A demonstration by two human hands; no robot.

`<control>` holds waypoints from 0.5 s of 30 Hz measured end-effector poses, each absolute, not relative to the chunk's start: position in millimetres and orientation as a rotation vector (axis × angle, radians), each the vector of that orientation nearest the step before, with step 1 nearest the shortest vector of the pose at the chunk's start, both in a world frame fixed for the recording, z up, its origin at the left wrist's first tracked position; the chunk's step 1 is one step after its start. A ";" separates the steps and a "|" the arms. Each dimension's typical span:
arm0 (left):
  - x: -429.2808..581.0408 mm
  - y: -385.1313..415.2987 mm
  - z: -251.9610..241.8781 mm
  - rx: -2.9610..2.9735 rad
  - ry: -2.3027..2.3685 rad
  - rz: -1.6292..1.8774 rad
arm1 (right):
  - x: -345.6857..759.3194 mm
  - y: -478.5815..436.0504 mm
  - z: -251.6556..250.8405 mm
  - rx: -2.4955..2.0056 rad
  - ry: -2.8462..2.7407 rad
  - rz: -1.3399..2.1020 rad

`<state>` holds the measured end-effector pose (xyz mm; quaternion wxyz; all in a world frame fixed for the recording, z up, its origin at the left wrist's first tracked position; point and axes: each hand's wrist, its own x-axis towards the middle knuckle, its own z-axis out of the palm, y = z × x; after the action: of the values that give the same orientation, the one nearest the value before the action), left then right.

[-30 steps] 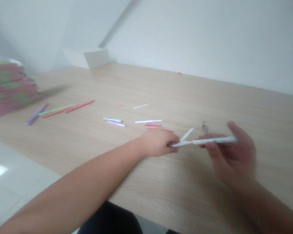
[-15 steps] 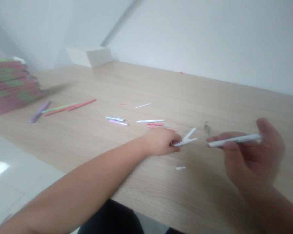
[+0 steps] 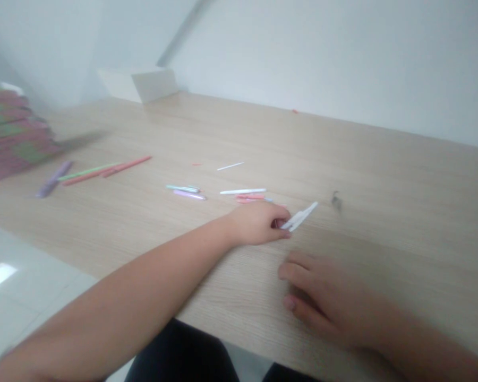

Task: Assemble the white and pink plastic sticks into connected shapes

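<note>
My left hand (image 3: 258, 224) is pinched around the ends of two white plastic pen parts (image 3: 301, 217), which stick out to the right from its fingertips. My right hand (image 3: 326, 297) rests low on the wooden desk (image 3: 382, 159), its fingers curved and apart, with nothing showing in them. Beyond my left hand lie a white pen (image 3: 242, 191) and a pink pen (image 3: 250, 196). A mint pen (image 3: 182, 188) and a lilac pen (image 3: 189, 194) lie further left.
A stack of pink and green packets (image 3: 11, 135) stands at the far left, near a purple pen (image 3: 53, 179) and coral pens (image 3: 125, 166). A white box (image 3: 137, 85) sits against the wall. A dark smudge (image 3: 335, 200) marks the desk. Floor tiles (image 3: 16, 297) show lower left.
My right hand has dropped to the desk, and the long white pen no longer shows in it. The small white piece on the desk is out of sight. The two white parts have closed together.
</note>
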<state>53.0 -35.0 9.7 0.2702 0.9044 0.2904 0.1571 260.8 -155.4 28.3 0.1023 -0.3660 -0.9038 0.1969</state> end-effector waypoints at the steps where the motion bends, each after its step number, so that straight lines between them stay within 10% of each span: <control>1: 52.6 -34.9 9.4 2.439 0.783 0.426 | 258.0 -155.0 26.5 -1.051 -2.721 0.586; 15: 49.9 -33.1 5.6 2.458 0.799 0.445 | 274.7 -142.7 15.8 -1.044 -2.589 0.558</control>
<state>49.9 -33.1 5.6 0.2563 0.9059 0.2946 0.1640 274.7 -142.7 15.8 0.1469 -0.3627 -0.8996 0.1941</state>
